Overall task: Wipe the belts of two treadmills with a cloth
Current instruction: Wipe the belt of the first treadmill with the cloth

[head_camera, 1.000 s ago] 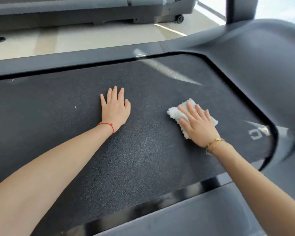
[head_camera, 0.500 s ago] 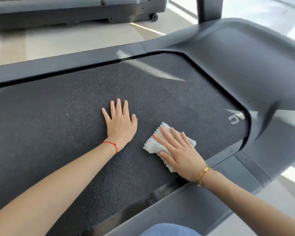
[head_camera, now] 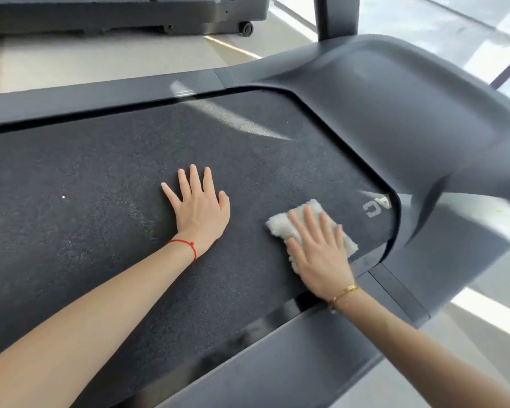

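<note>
Head view: a white fluffy folded cloth (head_camera: 280, 226) is seen lying flat on the dark grey textured treadmill belt (head_camera: 100, 187), near the belt's front end and close to the near side rail. The cloth is pressed down by the right hand (head_camera: 318, 254), whose fingers are laid straight and slightly spread across it; cloth edges show beyond the fingertips and on both sides of the palm. A gold bangle (head_camera: 345, 293) is worn on the right wrist. The left hand (head_camera: 199, 209) is placed palm-down on bare belt, fingers straight and spread, nothing held, apart from the cloth. A thin red string bracelet (head_camera: 186, 245) is worn on the left wrist. White letters (head_camera: 376, 207) are printed on the belt just beyond the cloth, partly hidden by the grey moulded motor cover (head_camera: 409, 119). A dark grey side rail (head_camera: 100, 95) runs along the belt's far edge. A second dark treadmill with a small wheel (head_camera: 130, 16) is noted across the pale floor (head_camera: 71, 60), at the frame's top
</note>
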